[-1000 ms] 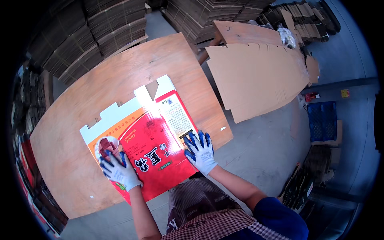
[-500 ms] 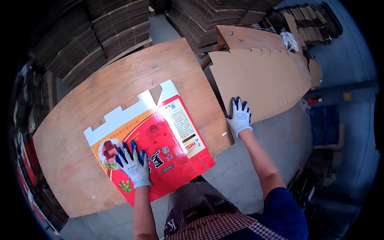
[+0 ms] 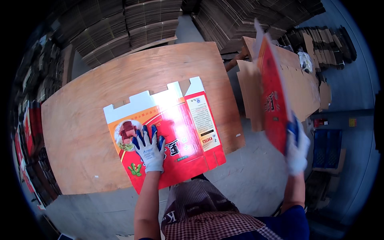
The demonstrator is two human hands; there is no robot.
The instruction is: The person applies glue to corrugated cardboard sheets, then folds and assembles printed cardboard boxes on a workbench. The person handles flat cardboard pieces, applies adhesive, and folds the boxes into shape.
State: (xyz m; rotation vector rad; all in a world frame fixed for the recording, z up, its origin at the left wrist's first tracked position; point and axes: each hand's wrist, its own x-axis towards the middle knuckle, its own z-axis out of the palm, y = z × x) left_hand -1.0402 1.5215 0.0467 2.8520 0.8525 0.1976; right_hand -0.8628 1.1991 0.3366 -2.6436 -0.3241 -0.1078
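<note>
A flat red carton blank (image 3: 188, 160), printed with a food picture and edged with white notched flaps, lies on the wooden table (image 3: 76, 128). Spread over its left part, my left hand (image 3: 150, 151), in a white and blue glove, rests palm down. On the right, my gloved right hand (image 3: 297, 151) grips the near edge of a second red carton blank (image 3: 273, 88). That blank stands steeply tilted and smeared by motion, above plain brown cardboard (image 3: 302, 90); the thumb and fingers are partly blurred.
Stacks of brown cardboard (image 3: 152, 24) rise behind the table. More bundled cardboard (image 3: 328, 48) lies at the far right, near a blue crate (image 3: 327, 148). Red and dark flat stacks (image 3: 32, 132) line the left side. Grey floor (image 3: 248, 176) runs along the table's near side.
My right hand has closed on a carton blank and raised it off the right-hand pile, turning its red face into view. My left hand still lies on the other blank; the whole view has shifted.
</note>
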